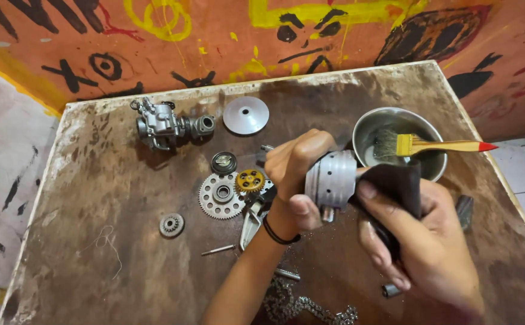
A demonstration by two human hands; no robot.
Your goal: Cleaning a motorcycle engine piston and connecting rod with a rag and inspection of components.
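Centrally, above a worn brown table, I see a grey metal piston held on its side, a short ribbed cylinder with grooves ringing its body and small holes along it. My view shows the left hand curled closed around the piston's left end, thumb under it. The right hand grips a dark cloth pressed against the piston's right end, its thumb lying on top of the cloth and its fingers folded beneath.

Just behind the hands sits a round steel bowl. A paintbrush with a yellow handle and red tip rests across it, bristles down inside; I cannot tell what liquid, if any, is in the bowl.

Left of the hands lie a large toothed gear, a small brass-coloured gear touching it, a smaller grey gear, a carburettor and a silver disc. A chain lies at the near edge. The orange wall behind bears black and yellow painted marks.
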